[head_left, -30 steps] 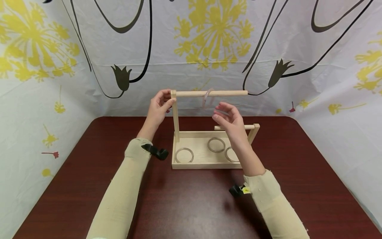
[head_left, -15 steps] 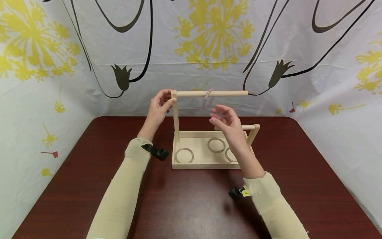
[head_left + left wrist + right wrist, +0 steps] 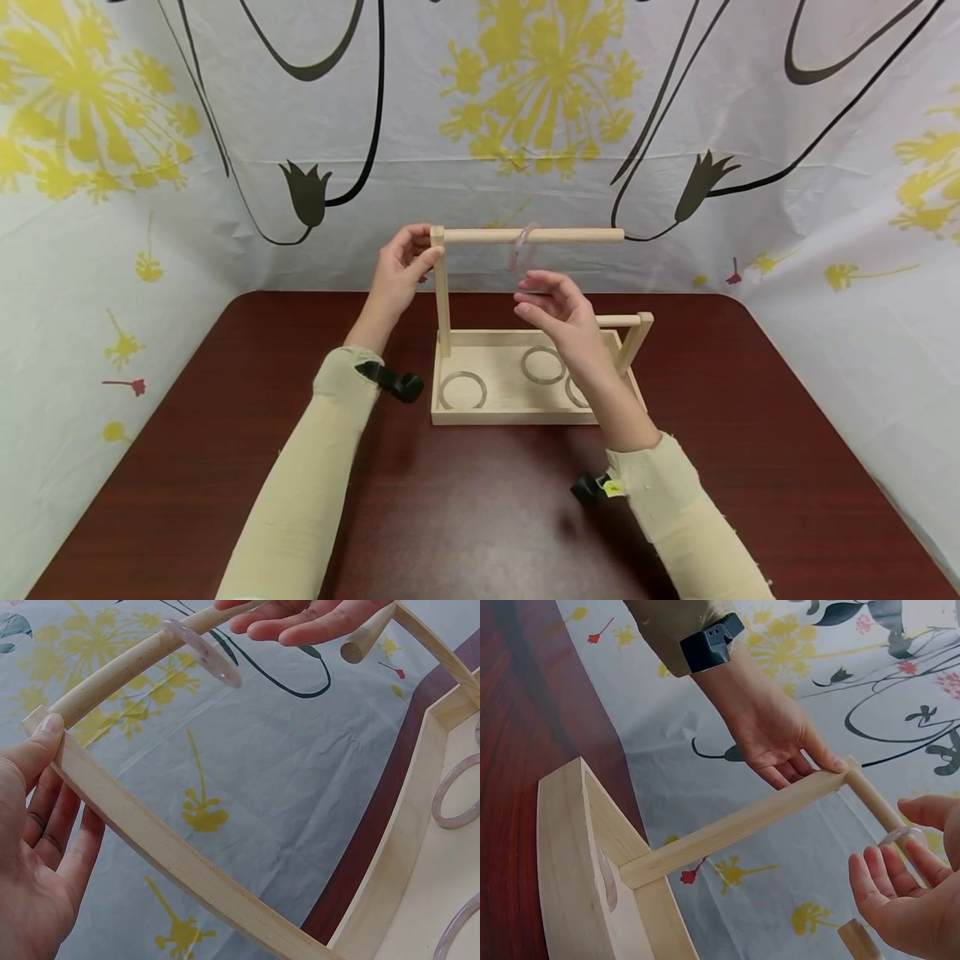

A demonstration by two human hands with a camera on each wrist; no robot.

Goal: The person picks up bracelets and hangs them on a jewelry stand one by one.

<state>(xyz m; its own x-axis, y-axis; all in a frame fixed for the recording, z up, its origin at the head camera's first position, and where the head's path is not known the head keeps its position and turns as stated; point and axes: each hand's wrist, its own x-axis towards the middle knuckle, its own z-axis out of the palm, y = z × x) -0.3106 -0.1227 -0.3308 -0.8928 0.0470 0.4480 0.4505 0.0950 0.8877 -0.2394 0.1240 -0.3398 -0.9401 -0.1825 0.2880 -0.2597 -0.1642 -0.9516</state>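
Observation:
A wooden stand [image 3: 441,287] rises from a tray [image 3: 517,415] on the dark red table. My left hand [image 3: 405,262] grips the top of its tall post [image 3: 150,840], thumb on the corner and fingers behind it [image 3: 780,742]. A translucent pinkish ring [image 3: 522,247] hangs on the top dowel [image 3: 570,236], also visible as the ring [image 3: 202,652] in the left wrist view. My right hand [image 3: 558,307] hovers just below that ring, fingers relaxed, holding nothing [image 3: 900,892]. Three more rings lie flat in the tray, one of them a ring [image 3: 462,389] at its left end.
A shorter post with a short dowel [image 3: 626,319] stands at the tray's right end, behind my right hand. The table [image 3: 225,433] stretches wide on both sides of the stand. A flower-printed cloth [image 3: 150,167] hangs behind and beside the table.
My right hand has drifted down and left, away from the hanging ring. The left hand and the stand have not moved.

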